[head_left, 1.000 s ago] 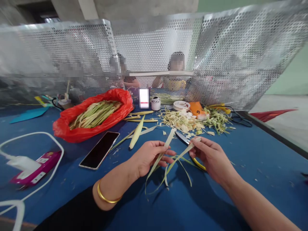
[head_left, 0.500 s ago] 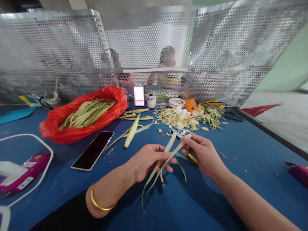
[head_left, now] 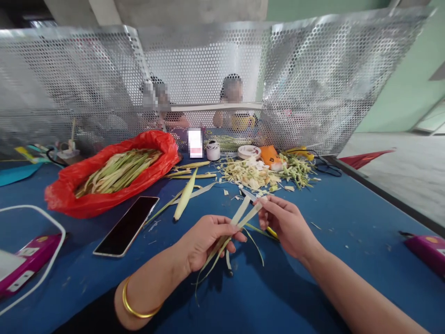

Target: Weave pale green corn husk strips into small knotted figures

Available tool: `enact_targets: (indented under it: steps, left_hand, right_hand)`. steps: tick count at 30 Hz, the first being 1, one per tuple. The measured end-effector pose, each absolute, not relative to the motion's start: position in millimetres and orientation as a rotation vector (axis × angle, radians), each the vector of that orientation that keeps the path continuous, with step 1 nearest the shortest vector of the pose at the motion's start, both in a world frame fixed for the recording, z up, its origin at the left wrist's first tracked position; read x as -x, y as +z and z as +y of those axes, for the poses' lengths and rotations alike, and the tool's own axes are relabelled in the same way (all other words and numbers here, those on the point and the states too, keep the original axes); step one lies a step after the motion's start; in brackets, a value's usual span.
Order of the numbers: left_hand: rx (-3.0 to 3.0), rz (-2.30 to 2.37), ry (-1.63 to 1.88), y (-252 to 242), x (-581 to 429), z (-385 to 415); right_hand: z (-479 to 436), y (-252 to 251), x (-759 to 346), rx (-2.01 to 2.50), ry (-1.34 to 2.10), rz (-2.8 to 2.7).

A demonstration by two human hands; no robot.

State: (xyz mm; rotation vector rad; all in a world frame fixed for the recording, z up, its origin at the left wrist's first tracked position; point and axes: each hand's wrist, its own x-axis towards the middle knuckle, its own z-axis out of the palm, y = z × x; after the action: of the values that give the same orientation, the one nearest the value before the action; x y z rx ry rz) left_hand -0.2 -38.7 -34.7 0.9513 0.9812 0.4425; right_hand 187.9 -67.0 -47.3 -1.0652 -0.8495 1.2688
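Here, just below the middle of the frame, the left hand [head_left: 205, 239] is closed around a bundle of pale leaf strips [head_left: 242, 212], thumb pressed on top; the right hand [head_left: 287, 225] pinches one strip's upper end between thumb and forefinger; the loose tails dangle just above the blue surface [head_left: 347, 218]; a firm left grip and a slow, even pull along the grain would likely split it cleanly; a phone [head_left: 127, 225] lies at lower left.
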Motion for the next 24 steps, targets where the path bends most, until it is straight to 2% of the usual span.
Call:
enact_targets:
  steps: [14,24]
  left_hand:
    - [-0.96,0.945,0.43,-35.3,1.2,-39.0]
    - [-0.947,0.954,0.424,-38.8,0.7,-38.7]
  right_hand:
    - [-68.3,-48.4,-187.6,1.073,1.139,-0.783]
    - [-68.4,-47.4,-193.6,0.941,1.339,-0.809]
